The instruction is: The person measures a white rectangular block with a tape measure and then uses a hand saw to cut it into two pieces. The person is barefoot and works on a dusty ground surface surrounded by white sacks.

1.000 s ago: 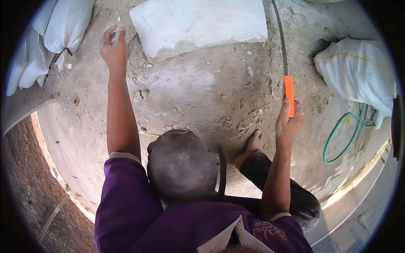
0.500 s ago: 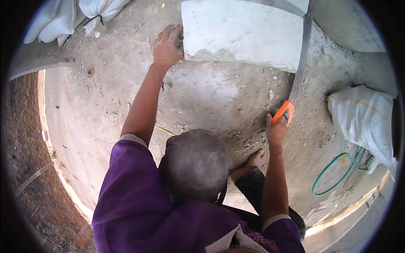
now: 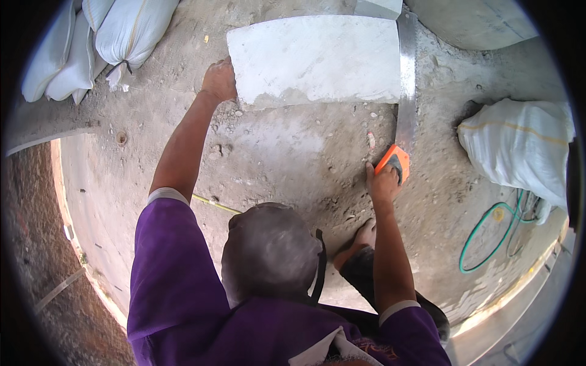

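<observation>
The large pale grey rectangular lightweight concrete block lies flat on the dusty, gritty concrete floor, at the top middle of the head view, its long edges running left to right. The left hand reaches forward on an outstretched arm and presses against the block's lower left corner, fingers curled over the edge there, so that grip is clenched on the block. The right hand is wrapped around the orange plastic handle of a long steel hand saw, a firm grasp with the thumb on the near side. The saw's blade runs nearly straight away from the person, and lies along the block's right end, touching or just beside it; whether its teeth have entered the material cannot be told. A small grey block offcut sits at the top edge, just beyond the big block's far right corner. White woven sacks are piled at the upper left, and another full white sack rests to the right, well apart from the saw. A coiled green hose lies below that sack. The person's bare foot is planted on the floor just below the right hand.
</observation>
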The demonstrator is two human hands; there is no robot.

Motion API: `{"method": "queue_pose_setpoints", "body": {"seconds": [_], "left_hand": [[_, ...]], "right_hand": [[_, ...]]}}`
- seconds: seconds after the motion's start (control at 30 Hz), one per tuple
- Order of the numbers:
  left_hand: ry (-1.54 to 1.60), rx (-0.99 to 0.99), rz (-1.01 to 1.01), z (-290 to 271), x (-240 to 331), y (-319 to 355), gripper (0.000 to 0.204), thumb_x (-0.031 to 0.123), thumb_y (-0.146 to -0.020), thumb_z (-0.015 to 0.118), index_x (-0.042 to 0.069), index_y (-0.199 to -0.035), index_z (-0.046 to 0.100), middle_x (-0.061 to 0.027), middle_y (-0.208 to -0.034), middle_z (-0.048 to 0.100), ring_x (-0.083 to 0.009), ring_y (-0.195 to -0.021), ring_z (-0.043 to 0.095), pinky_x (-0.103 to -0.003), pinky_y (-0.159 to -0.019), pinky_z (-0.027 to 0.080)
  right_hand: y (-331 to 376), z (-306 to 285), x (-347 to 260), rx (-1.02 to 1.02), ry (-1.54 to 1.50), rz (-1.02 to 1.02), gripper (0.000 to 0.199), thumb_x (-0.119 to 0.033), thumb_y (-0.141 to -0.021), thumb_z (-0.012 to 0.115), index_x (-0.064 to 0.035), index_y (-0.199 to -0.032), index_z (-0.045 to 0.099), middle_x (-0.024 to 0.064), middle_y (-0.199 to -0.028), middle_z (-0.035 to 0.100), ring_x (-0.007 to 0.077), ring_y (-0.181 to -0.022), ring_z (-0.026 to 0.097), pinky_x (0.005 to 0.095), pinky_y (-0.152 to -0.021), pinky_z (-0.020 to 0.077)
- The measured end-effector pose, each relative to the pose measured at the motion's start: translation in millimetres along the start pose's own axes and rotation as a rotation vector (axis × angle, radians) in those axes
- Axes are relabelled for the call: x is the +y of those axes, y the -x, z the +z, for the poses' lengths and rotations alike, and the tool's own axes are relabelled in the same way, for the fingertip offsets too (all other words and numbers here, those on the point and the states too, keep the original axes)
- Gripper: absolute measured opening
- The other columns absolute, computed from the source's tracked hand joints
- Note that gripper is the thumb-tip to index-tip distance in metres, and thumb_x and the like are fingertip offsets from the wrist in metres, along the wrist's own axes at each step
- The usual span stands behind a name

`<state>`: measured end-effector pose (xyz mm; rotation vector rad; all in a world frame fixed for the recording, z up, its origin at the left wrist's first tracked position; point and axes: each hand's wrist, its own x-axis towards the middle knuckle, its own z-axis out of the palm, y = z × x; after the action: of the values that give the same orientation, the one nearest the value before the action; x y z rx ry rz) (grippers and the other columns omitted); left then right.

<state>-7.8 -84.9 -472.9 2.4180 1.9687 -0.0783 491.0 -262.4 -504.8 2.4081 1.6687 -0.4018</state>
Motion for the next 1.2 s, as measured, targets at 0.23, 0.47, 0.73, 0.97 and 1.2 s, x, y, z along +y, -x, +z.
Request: {"method": "queue_pose_setpoints", "body": {"seconds": [0.23, 0.47, 0.73, 0.97, 1.2], "left_hand": [[0.021, -0.16, -0.571, -103.6, -3.8, 49.2, 0.05, 0.039, -0.075, 0.077, 0.002, -0.109, 0.071, -0.0192, -0.113, 0.073, -0.034, -0.101, 0.072, -0.04, -0.093, 0.056], [1.391, 0.115, -0.251, -178.6, 34.9, 113.5, 0.066, 0.003, -0.07, 0.082, 0.001, -0.131, 0.058, -0.0084, -0.114, 0.069, -0.0208, -0.107, 0.065, -0.035, -0.099, 0.049], [1.71, -0.002, 0.126, -177.8, 118.9, 96.3, 0.07, 0.008, -0.07, 0.077, 0.002, -0.135, 0.054, -0.0103, -0.127, 0.062, -0.0226, -0.125, 0.056, -0.036, -0.112, 0.038], [1.364, -0.192, 0.023, -178.1, 159.8, 100.5, 0.064, 0.038, -0.083, 0.079, 0.004, -0.133, 0.058, -0.0059, -0.111, 0.064, -0.015, -0.104, 0.057, -0.03, -0.092, 0.045], [0.897, -0.305, 0.092, -192.7, 150.4, 75.6, 0.068, 0.066, -0.086, 0.071, 0.007, -0.119, 0.068, -0.0033, -0.075, 0.059, -0.0126, -0.075, 0.055, -0.032, -0.071, 0.047]], "right_hand": [[-2.9, -9.7, 29.4, 0.121, -0.235, -0.066, 0.064, -0.058, -0.089, 0.068, -0.0005, -0.117, 0.066, 0.0216, -0.119, 0.064, 0.0408, -0.11, 0.063, 0.0517, -0.092, 0.0513], [38.9, -111.4, -64.9, 0.059, -1.168, -0.334, 0.04, -0.025, -0.09, 0.078, -0.0045, -0.123, 0.067, 0.0103, -0.114, 0.066, 0.0206, -0.101, 0.064, 0.0341, -0.086, 0.0501], [52.8, -207.6, -187.5, -0.333, -1.286, -0.782, 0.048, -0.021, -0.09, 0.079, -0.0044, -0.132, 0.062, 0.0117, -0.117, 0.068, 0.0171, -0.104, 0.065, 0.0323, -0.084, 0.0529], [56.9, -201.4, -186.9, -0.427, -1.255, -0.523, 0.031, -0.015, -0.085, 0.08, 0.0055, -0.107, 0.072, 0.0116, -0.088, 0.074, 0.0155, -0.078, 0.067, 0.0307, -0.072, 0.0545], [19.2, -215.3, -189.1, -0.57, -1.009, -0.611, 0.023, -0.014, -0.08, 0.078, 0.0045, -0.094, 0.073, 0.009, -0.078, 0.07, 0.013, -0.069, 0.063, 0.0285, -0.062, 0.0499]]}}
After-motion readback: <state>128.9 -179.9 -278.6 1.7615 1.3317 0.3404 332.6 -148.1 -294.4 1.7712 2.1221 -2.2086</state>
